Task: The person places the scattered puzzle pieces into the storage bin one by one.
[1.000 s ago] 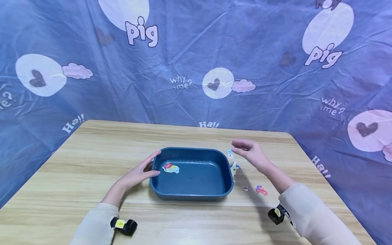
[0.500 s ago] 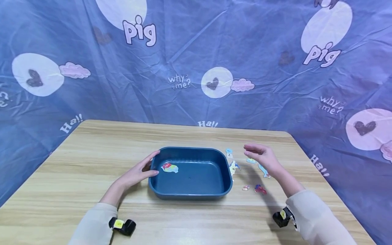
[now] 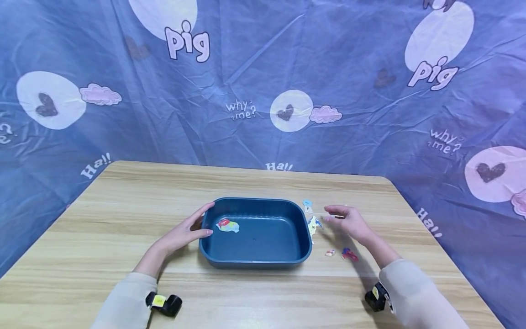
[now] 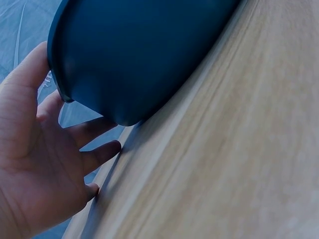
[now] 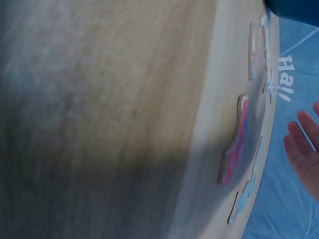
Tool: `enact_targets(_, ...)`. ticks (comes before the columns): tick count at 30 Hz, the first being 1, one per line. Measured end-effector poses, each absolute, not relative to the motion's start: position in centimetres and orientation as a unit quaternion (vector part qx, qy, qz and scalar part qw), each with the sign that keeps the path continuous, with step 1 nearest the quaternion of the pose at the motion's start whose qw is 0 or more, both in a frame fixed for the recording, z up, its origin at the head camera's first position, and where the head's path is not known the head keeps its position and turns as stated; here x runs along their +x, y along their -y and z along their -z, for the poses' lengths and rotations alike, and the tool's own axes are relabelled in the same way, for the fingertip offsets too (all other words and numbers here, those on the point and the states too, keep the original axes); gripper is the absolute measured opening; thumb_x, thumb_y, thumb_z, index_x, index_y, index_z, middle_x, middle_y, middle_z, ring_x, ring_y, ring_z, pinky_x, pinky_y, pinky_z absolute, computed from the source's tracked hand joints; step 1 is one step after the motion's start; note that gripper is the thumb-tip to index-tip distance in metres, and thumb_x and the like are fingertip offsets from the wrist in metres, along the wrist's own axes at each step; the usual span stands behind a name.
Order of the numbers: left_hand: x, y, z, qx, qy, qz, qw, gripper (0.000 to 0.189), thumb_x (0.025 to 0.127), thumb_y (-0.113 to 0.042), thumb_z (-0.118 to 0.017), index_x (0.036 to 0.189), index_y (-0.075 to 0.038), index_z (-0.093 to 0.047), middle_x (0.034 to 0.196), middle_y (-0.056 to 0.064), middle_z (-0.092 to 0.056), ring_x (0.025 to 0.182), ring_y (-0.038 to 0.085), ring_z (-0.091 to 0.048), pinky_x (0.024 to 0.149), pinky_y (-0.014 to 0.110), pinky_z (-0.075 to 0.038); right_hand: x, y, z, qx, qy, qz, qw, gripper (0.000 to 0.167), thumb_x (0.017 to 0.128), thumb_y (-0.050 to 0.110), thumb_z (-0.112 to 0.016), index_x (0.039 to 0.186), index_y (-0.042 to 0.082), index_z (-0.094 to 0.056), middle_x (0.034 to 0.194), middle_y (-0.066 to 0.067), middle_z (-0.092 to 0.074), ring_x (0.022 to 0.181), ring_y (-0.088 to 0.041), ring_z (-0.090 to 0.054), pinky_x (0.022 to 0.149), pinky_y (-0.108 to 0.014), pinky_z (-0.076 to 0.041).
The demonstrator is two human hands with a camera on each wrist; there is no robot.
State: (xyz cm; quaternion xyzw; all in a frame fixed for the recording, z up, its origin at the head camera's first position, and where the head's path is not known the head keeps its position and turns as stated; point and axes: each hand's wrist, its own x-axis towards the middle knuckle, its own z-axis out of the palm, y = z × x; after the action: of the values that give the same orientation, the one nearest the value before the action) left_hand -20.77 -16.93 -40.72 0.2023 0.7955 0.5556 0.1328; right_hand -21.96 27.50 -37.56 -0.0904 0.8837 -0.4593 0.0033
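Cut-out pieces (image 3: 349, 254) are lying on the table (image 3: 246, 297) right of the blue bin (image 3: 263, 242); a red-and-yellow piece (image 3: 228, 225) is lying inside, toward its left end. Left hand (image 3: 182, 235) is gripping the bin's left rim; right hand (image 3: 349, 222), fingers loosely extended, seemingly holding nothing, is hovering right of the bin.

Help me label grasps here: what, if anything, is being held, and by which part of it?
The left hand holds the dark blue bin by its left end, at the rim. The right hand shows nothing in its grasp.
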Motion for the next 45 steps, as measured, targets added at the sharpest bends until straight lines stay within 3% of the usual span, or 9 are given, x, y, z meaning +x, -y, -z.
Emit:
enact_targets(11,-20.9,16.8,40.8,0.215,-0.788,-0.561,0.135,0.065,0.085,-0.019,-0.055,0.137,-0.03,-0.018,0.142,0.005,-0.011,0.125,0.033,-0.018,0.098,0.049,-0.014,-22.6,-27.4,39.2,-0.16,-0.884,0.44,0.018,0.039,0.074,0.004,-0.066,0.107,-0.013,-0.054,0.109,-0.026,-0.052,0.103,-0.038,-0.046,0.082,-0.042,-0.04)
enact_targets(16,-20.6,16.5,40.1,0.215,-0.786,-0.563,0.141,0.066,0.085,-0.015,-0.055,0.138,-0.026,-0.018,0.142,0.008,-0.01,0.124,0.035,-0.017,0.097,0.049,-0.014,-22.9,-27.3,39.6,-0.184,-0.899,0.398,0.014,0.04,0.072,0.007,-0.069,0.106,-0.009,-0.056,0.109,-0.023,-0.053,0.105,-0.037,-0.045,0.088,-0.047,-0.033)
enact_targets(20,-20.4,16.4,39.4,0.215,-0.782,-0.568,0.143,0.066,0.085,-0.012,-0.054,0.139,-0.02,-0.017,0.142,0.012,-0.01,0.124,0.037,-0.016,0.097,0.051,-0.014,-23.0,-27.1,39.5,-0.189,-0.914,0.358,0.029,0.041,0.073,0.011,-0.069,0.108,-0.005,-0.057,0.114,-0.021,-0.051,0.11,-0.037,-0.04,0.092,-0.049,-0.026)
enact_targets(24,-20.6,16.6,39.9,0.21,-0.787,-0.563,0.142,0.066,0.085,-0.014,-0.055,0.138,-0.025,-0.018,0.142,0.009,-0.011,0.124,0.035,-0.017,0.097,0.049,-0.015,-23.1,-26.8,39.4,-0.184,-0.92,0.34,0.056,0.041,0.074,0.013,-0.068,0.11,-0.001,-0.057,0.12,-0.02,-0.046,0.115,-0.037,-0.034,0.094,-0.05,-0.023)
enact_targets(33,-20.7,16.8,40.5,0.212,-0.788,-0.562,0.136,0.065,0.085,-0.018,-0.055,0.137,-0.03,-0.018,0.142,0.006,-0.011,0.125,0.034,-0.017,0.098,0.049,-0.014,-23.2,-26.4,39.4,-0.189,-0.919,0.336,0.082,0.038,0.075,0.01,-0.066,0.111,0.001,-0.057,0.125,-0.023,-0.04,0.116,-0.04,-0.031,0.092,-0.052,-0.025)
enact_targets(41,-19.8,16.5,38.9,0.208,-0.781,-0.572,0.141,0.065,0.085,-0.012,-0.054,0.139,-0.018,-0.017,0.142,0.013,-0.01,0.123,0.039,-0.015,0.097,0.051,-0.013,-23.2,-26.1,39.3,-0.212,-0.92,0.319,0.088,0.036,0.077,0.008,-0.064,0.111,0.0,-0.057,0.126,-0.028,-0.035,0.115,-0.045,-0.027,0.091,-0.055,-0.024)
enact_targets(45,-20.3,16.8,39.7,0.204,-0.787,-0.565,0.14,0.065,0.085,-0.015,-0.054,0.138,-0.024,-0.018,0.142,0.01,-0.01,0.124,0.037,-0.016,0.097,0.05,-0.014,-23.3,-26.2,39.3,-0.22,-0.919,0.314,0.093,0.034,0.078,0.007,-0.063,0.111,0.0,-0.057,0.127,-0.027,-0.033,0.116,-0.045,-0.026,0.091,-0.055,-0.022)
